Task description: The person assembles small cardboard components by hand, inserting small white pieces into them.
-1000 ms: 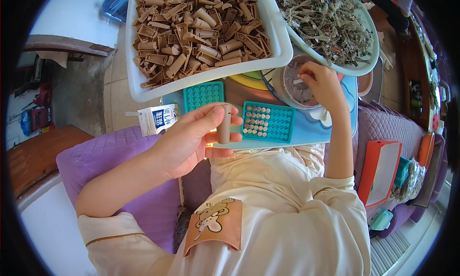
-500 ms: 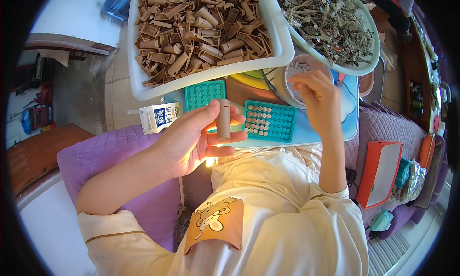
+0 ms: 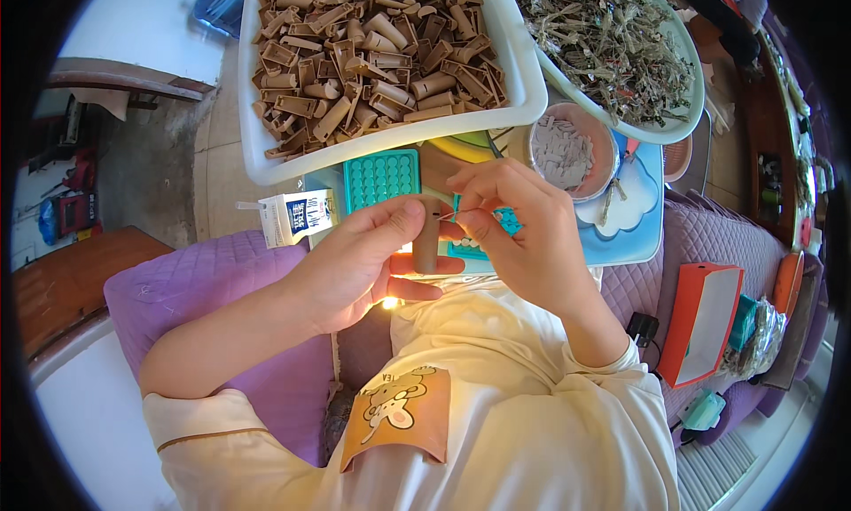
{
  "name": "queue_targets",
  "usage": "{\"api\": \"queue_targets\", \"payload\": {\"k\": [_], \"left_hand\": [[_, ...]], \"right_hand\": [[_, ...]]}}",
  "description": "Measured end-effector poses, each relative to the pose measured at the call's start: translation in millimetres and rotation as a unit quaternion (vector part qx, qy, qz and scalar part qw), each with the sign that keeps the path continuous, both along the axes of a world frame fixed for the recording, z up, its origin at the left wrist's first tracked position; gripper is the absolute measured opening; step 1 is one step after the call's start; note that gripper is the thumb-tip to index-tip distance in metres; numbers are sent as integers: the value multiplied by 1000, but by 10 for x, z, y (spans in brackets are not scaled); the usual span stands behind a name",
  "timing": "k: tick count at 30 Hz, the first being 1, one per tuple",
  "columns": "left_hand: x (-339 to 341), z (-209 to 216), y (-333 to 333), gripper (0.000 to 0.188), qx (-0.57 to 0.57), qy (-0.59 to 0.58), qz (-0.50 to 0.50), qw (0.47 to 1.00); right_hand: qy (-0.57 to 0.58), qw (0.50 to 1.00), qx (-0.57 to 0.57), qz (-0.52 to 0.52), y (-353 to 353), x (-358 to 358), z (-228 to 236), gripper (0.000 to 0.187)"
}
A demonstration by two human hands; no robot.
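Observation:
My left hand point(image 3: 359, 263) grips a brown, half-round plastic casing point(image 3: 426, 245) upright between thumb and fingers. Just to its right, my right hand point(image 3: 536, 236) is closed in a pinch at the casing's upper part. A thin pale-reddish strand, perhaps a wire point(image 3: 446, 217), runs from the pinched fingertips to the casing. The casing's inner side and the strand's far end are too small to make out. Behind the right fingers, a teal tray point(image 3: 510, 220) of small round cells is partly hidden.
A white bin point(image 3: 257, 130) heaped with brown casings stands at the back, beside a pale green basin point(image 3: 698, 90) of tangled wires. Near them are a bowl point(image 3: 607, 156) of white strips, a second teal tray point(image 3: 381, 179), a small carton point(image 3: 297, 217) and a loose wire piece point(image 3: 612, 201).
My right hand has come from over the bowl of white strips, left and down to the casing. The left hand with the casing has shifted slightly right.

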State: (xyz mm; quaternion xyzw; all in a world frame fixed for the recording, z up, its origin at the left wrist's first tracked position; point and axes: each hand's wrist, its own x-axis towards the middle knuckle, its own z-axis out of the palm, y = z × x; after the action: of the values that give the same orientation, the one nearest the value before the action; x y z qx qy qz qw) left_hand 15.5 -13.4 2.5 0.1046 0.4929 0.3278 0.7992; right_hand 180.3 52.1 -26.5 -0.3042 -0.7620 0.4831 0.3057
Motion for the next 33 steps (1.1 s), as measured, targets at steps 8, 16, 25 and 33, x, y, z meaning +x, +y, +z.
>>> {"api": "queue_targets", "payload": {"k": [8,16,25,33], "left_hand": [[16,-22,-4,39,25,1,-23,999],[26,-30,-14,40,28,8,-4,1000],[21,-34,-28,38,34,0,-22,999],[5,10,-31,37,36,-24,-18,999]], "right_hand": [[-9,1000,17,-9,-46,22,52,10],[46,998,36,4,-85,-16,9,14],[31,999,38,-6,-116,-47,4,14],[47,997,61,-16,-109,-36,30,14]]}}
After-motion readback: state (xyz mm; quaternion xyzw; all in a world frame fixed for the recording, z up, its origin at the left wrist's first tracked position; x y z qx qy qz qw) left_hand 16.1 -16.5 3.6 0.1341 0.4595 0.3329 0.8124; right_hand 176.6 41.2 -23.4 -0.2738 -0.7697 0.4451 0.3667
